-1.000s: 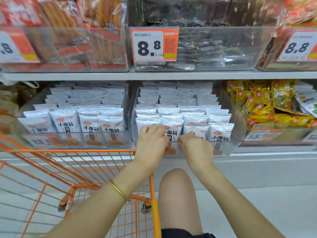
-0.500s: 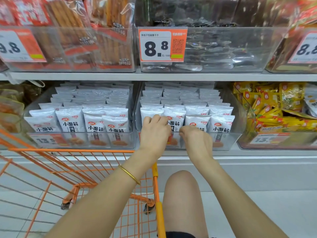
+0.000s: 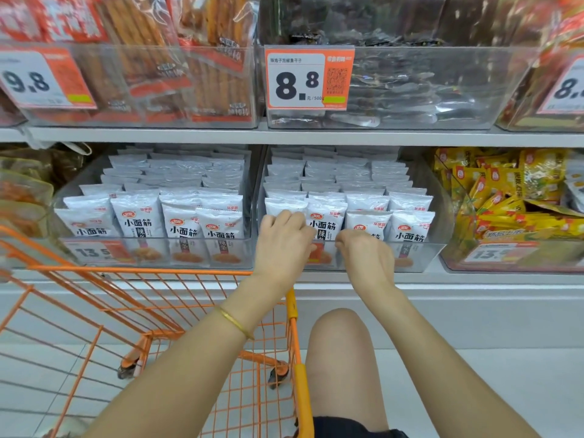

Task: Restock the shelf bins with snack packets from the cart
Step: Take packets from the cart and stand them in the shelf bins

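Observation:
White snack packets point(image 3: 410, 230) stand in tidy rows in a clear middle bin point(image 3: 423, 257) on the lower shelf. My left hand point(image 3: 282, 248) is at the bin's front left, fingers curled over the top of the front white packet point(image 3: 278, 207). My right hand point(image 3: 366, 259) is beside it, fingers curled at the bin's front rim; its thumb is hidden. A second clear bin point(image 3: 240, 251) to the left holds the same white packets. The orange wire cart point(image 3: 151, 298) stands at lower left under my left arm; no packets show in it.
A bin of yellow packets point(image 3: 512, 200) sits to the right. Upper-shelf bins hold brown sticks point(image 3: 142, 74) and dark packets point(image 3: 426, 83), with an 8.8 price tag point(image 3: 308, 77). My bare knee point(image 3: 339, 349) is against the cart's right edge, above a pale floor.
The middle bin has slid back into the shelf, now level with the left bin. Both hands moved forward with it and stay at its front.

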Available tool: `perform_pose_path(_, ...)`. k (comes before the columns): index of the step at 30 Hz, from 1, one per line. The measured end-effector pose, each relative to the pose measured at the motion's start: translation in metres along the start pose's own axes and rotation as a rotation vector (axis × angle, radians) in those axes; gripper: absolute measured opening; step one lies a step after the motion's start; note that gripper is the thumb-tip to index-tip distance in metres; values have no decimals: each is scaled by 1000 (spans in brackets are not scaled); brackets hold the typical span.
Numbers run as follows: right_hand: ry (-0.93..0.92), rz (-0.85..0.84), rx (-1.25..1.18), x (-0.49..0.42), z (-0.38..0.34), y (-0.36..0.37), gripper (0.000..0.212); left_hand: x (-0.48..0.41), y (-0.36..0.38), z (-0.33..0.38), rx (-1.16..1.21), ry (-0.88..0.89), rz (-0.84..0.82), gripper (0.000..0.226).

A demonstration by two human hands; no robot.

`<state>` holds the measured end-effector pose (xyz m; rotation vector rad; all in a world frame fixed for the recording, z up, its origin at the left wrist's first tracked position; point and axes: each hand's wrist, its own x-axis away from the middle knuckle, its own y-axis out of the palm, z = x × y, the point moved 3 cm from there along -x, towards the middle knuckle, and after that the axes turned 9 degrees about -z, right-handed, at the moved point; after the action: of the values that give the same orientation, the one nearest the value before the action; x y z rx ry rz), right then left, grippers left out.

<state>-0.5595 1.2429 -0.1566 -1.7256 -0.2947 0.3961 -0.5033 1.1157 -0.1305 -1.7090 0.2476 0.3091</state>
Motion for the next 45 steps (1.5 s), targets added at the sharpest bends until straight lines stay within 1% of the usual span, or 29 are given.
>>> perform_pose_path(1, 4, -7, 13, 0, -2, -3, 9, 7, -3, -10, 25, -36, 54, 19)
perform_pose_path(3, -27, -7, 23, 1, -11, -6, 7, 23, -9, -35, 17, -178, 110, 16)
perform_pose_path(5, -86, -13, 38, 1, -29, -8, 12, 35, -11, -56, -43, -296, 97, 18)
perform_pose_path(6, -112, -25, 57, 1, -39, -7, 13, 39, -11, -63, -75, -320, 69, 19)
perform_pose_path(8, -141, -43, 95, -1, -56, -4, 14, 40, -10, -69, -130, -320, 10, 22)
perform_pose_path(11, -136, -42, 98, -6, -66, -2, 18, 37, -7, -67, -174, -290, -61, 23)
perform_pose_path(14, -121, -24, 66, -9, -66, 2, 17, 34, -8, -65, -165, -261, -174, 13)
perform_pose_path(16, -111, -14, 46, -10, -65, 4, 15, 33, -6, -65, -145, -260, -249, 22)
perform_pose_path(23, -91, -13, 50, -9, -66, 5, 19, 32, -9, -64, -125, -232, -230, 22)
perform_pose_path(26, -91, -9, 47, -9, -64, 4, 19, 32, -3, -61, -95, -229, -263, 21)
perform_pose_path(29, -134, 1, 45, -8, -59, 0, 15, 33, -7, -63, -110, -221, -151, 13)
perform_pose_path(30, -129, 42, 36, -9, -56, -3, 15, 32, -8, -62, -120, -213, -91, 15)
perform_pose_path(33, -39, 274, 42, -17, -47, -23, 17, 17, -20, -53, -111, -147, 127, 16)
perform_pose_path(35, -17, 340, 122, -30, -42, -32, 22, -4, -21, -44, -106, -60, 170, 19)
perform_pose_path(36, -28, 318, 153, -37, -41, -36, 23, -16, -22, -40, -114, -31, 145, 25)
perform_pose_path(37, -39, 286, 167, -43, -39, -40, 22, -26, -24, -37, -121, -17, 90, 31)
perform_pose_path(38, -47, 219, 176, -47, -39, -43, 21, -33, -25, -34, -111, -11, 16, 34)
perform_pose_path(39, -57, 164, 183, -50, -38, -45, 19, -39, -24, -34, -100, -9, -80, 34)
perform_pose_path(41, -54, 110, 212, -53, -36, -45, 19, -46, -19, -36, -110, -9, -184, 33)
perform_pose_path(45, -24, 129, 164, -57, -30, -46, 32, -46, -16, -46, -144, 3, -188, 32)
